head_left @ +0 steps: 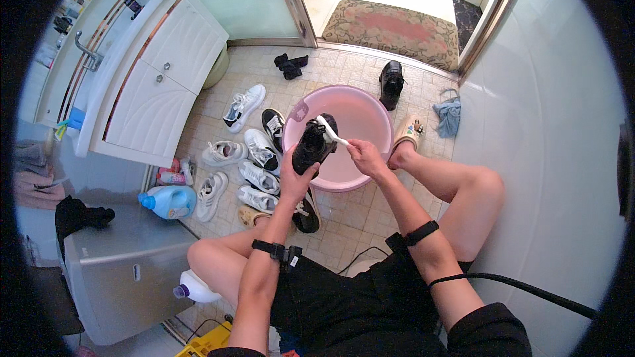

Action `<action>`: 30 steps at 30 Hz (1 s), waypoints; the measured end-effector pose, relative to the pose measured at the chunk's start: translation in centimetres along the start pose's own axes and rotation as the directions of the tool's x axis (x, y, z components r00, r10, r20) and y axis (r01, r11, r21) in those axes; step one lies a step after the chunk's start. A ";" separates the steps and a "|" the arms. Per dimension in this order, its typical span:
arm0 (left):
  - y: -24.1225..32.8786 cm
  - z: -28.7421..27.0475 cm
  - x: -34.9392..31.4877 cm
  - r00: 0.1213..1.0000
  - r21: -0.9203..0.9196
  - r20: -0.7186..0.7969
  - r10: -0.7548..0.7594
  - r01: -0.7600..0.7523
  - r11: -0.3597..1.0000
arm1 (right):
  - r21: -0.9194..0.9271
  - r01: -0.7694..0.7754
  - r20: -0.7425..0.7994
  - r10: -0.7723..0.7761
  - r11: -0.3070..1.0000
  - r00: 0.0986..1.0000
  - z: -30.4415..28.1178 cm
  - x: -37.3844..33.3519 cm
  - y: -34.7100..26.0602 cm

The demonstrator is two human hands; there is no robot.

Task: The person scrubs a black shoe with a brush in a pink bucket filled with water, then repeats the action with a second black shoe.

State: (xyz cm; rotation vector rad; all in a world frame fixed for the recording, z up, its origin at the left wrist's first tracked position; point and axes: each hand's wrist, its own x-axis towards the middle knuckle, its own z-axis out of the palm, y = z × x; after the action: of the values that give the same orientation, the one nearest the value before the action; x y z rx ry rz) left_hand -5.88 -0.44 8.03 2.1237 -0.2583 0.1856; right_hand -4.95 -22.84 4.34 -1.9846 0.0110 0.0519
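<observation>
One round pink plastic basin [385, 142] holding pale water [355, 117], left hand [296, 170] gripping black shoe [309, 151] over basin's left rim, right hand [365, 157] closed on white brush [330, 133] touching the shoe, light-blue plastic jug [173, 201] at floor's [360, 221] left edge.

The left hand [294, 173] and right hand [365, 157] are bare. A black short-sleeved top [489, 332] shows from five to seven o'clock, above black shorts [350, 301]. At seven o'clock a black left forearm strap [268, 248] carries a small boxy module [292, 257]; a black right forearm strap [422, 233] sits at four. A thick black cable [529, 287] crosses the right arm. Cream clogs: the right clog [411, 127], toward three, bears colourful charms [419, 127].
</observation>
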 end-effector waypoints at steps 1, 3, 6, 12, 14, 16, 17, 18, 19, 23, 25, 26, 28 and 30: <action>-0.1 0.2 -0.2 1.000 -0.074 -0.015 -0.010 0.009 0.997 | -0.019 0.001 -0.035 -0.002 1.000 0.999 0.1 0.2 0.0; -0.1 0.7 -0.4 0.999 -0.219 -0.029 -0.041 0.034 0.975 | -0.039 -0.005 -0.072 0.002 0.999 0.997 0.3 0.3 0.6; -0.8 0.6 -0.5 0.986 -0.295 -0.064 -0.155 0.130 0.947 | -0.121 0.037 -0.133 -0.053 0.992 0.990 0.8 0.7 3.3; -1.6 0.3 -0.8 0.781 -0.640 0.066 -0.621 0.510 0.574 | -0.380 -0.235 -0.213 0.163 0.895 0.963 0.0 -0.8 8.8; -1.3 0.2 -1.1 0.740 -0.649 0.091 -0.666 0.551 0.524 | -0.559 -0.208 0.003 0.253 0.802 0.968 0.2 -0.7 9.1; -1.0 0.2 -1.4 0.667 -0.617 0.146 -0.731 0.639 0.460 | -0.630 -0.149 0.137 0.298 0.762 0.944 0.8 -0.3 8.8; -1.2 0.1 -1.4 0.684 -0.602 0.177 -0.708 0.644 0.472 | -0.689 -0.078 0.262 0.347 0.721 0.900 1.1 -0.1 8.7; -1.4 0.1 -1.5 0.681 -0.601 0.175 -0.711 0.646 0.471 | -0.688 -0.076 0.266 0.348 0.722 0.899 1.4 -0.1 8.6; -1.5 0.1 -1.7 0.690 -0.593 0.192 -0.697 0.648 0.478 | -0.712 -0.058 0.270 0.349 0.699 0.897 1.7 -0.3 8.5; -2.8 0.8 -2.0 0.771 -0.575 0.090 -0.630 0.557 0.600 | -0.728 -0.130 0.165 0.356 0.674 0.920 2.4 -0.1 8.2; -3.6 0.9 -2.5 0.873 -0.403 -0.070 -0.483 0.418 0.814 | -0.701 -0.165 0.089 0.314 0.694 0.945 2.9 0.4 7.9; -3.7 0.9 -2.5 0.873 -0.401 -0.061 -0.484 0.423 0.813 | -0.675 -0.203 0.000 0.275 0.709 0.961 2.9 0.6 8.2; -4.2 0.5 -2.4 0.930 -0.166 0.017 -0.366 0.364 0.916 | -0.713 -0.111 0.140 0.296 0.692 0.945 2.5 1.4 9.0; -4.3 0.4 -2.4 0.927 -0.078 -0.020 -0.374 0.371 0.925 | -0.729 -0.003 0.289 0.311 0.684 0.905 2.7 1.7 9.0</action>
State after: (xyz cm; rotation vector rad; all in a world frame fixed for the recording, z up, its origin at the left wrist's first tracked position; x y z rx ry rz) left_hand -7.06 1.76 3.79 2.0513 0.1607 -0.0116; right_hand -3.58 -23.93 -5.10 -2.7279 -0.1133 0.6725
